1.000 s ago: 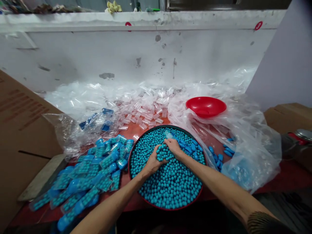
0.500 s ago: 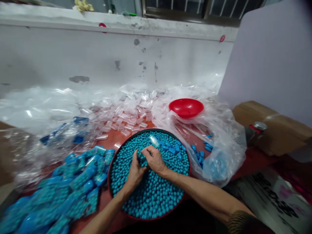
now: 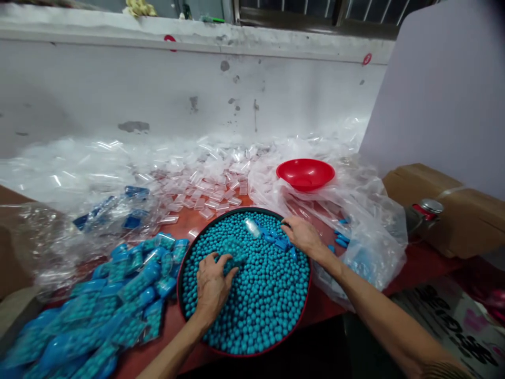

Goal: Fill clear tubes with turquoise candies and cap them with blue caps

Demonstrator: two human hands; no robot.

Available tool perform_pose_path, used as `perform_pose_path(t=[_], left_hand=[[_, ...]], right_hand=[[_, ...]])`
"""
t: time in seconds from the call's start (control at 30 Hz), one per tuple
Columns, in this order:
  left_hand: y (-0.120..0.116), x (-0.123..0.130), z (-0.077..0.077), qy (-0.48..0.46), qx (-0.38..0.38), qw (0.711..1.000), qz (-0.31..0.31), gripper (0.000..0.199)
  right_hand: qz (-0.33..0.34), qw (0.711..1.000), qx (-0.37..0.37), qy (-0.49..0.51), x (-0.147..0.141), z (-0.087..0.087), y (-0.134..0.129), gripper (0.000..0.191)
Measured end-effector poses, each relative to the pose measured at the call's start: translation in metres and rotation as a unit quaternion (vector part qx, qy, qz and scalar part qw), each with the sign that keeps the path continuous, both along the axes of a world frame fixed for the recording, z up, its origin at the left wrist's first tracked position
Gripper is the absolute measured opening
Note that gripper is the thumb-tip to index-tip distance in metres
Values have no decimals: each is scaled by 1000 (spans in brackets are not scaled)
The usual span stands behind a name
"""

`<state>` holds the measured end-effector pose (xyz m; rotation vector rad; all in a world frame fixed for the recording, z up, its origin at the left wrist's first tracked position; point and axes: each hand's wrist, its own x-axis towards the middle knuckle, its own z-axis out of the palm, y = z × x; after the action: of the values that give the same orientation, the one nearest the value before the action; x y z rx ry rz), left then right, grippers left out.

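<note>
A round tub (image 3: 182, 310) full of small turquoise balls (image 3: 256, 305) is in front of me. At its left side, my left hand (image 3: 213, 281) is closed around a small clear container filled with balls (image 3: 233, 253), partly hidden by the fingers. My right hand (image 3: 303, 235) hovers over the tub's right rim, fingers curled and a little apart, beside several blue caps (image 3: 281, 243) lying on the balls. Nothing shows in it. An unfilled clear container (image 3: 252, 228) rests on the balls beside the caps.
Filled blue-capped containers (image 3: 134, 284) are piled left of the tub. Clear empty containers (image 3: 209, 197) lie scattered behind it. A red bowl (image 3: 305, 173) sits on a plastic bag (image 3: 371, 237) at right, near a cardboard box (image 3: 445, 210) and a metal-topped bottle (image 3: 430, 206).
My hands were together over the tub's middle. They have separated: my right hand moved right to the blue caps, while my left hand shifted slightly left and down with the container.
</note>
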<state>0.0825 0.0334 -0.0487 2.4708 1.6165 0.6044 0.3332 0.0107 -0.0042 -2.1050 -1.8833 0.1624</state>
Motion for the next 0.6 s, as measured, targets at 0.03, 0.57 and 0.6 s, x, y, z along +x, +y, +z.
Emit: perform_pose_path(t=[0.03,0.57,0.6], left_hand=[[0,2,1,13,-3,1000,2,23],[-16,7,15,-471,-379,796,-34,19],[-17,8,15,-506,-420,753,-28,21]], right_hand=[[5,999,-16,-34,-4,-1,5,22],[70,963,-58,252,-43,-30,2,24],[66,972,-56,219,-44,-30,-1,25]])
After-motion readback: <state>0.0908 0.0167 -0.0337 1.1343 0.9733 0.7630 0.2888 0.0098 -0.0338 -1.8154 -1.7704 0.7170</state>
